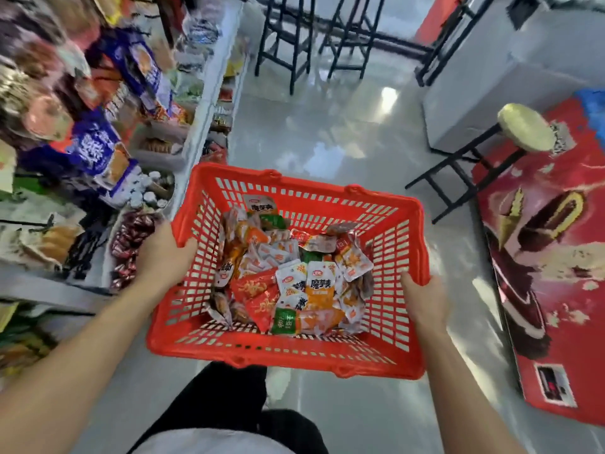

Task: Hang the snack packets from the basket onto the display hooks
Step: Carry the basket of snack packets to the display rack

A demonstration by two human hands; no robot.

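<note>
Left hand (163,253) and right hand (424,299) clamped on red basket (278,352), packets (320,283) labelled 魔芋爽

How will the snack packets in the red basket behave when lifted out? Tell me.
The snack packets look like thin, crinkled film pouches, so probably floppy and light. Their glossy surfaces may be slippery. Heaped loosely in the basket, neighbours will likely shift when one is pulled.

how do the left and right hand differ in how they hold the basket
The left hand grips the red basket on its left rim, farther from the body; the right hand grips the right rim, nearer. The left hand is beside the snack shelf; the right hand is over floor. Both curl round the rim.
</note>
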